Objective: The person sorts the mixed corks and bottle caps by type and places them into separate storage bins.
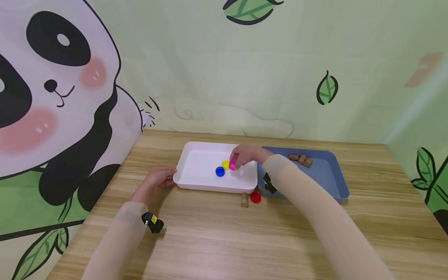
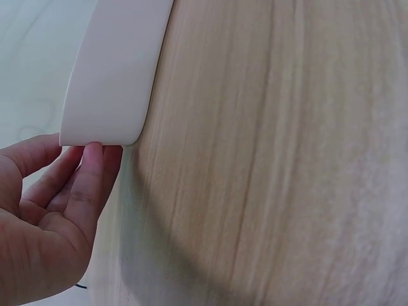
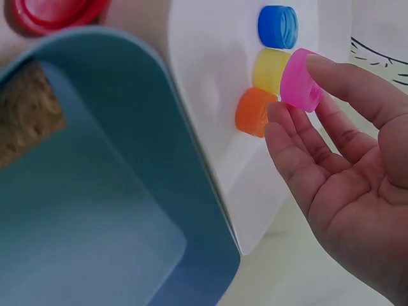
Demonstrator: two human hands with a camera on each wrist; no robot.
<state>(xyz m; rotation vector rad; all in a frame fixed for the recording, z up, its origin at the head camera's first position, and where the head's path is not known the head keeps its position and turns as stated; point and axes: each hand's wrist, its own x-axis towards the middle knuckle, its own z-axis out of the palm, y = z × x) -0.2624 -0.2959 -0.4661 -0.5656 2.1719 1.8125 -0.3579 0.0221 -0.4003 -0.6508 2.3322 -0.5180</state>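
Observation:
My right hand (image 1: 244, 154) pinches a pink bottle cap (image 3: 298, 80) over the white tray (image 1: 199, 153), thumb on one side of it. Right beside that cap in the right wrist view are a yellow cap (image 3: 270, 70) and an orange cap (image 3: 253, 112); the hand hides the orange one in the head view. A blue cap (image 1: 220, 171) lies in the same tray, with its hollow side up. At the tray's left end, my left hand (image 1: 159, 178) touches the outer wall with its fingertips, as the left wrist view also shows.
A blue-grey tray (image 1: 329, 171) adjoins the white one on the right, with several corks (image 1: 301, 158) in it. On the wooden table (image 1: 210, 233), a cork (image 1: 244, 200) and a red cap (image 1: 256, 197) lie in front of the trays. A printed backdrop (image 1: 196, 70) rises behind.

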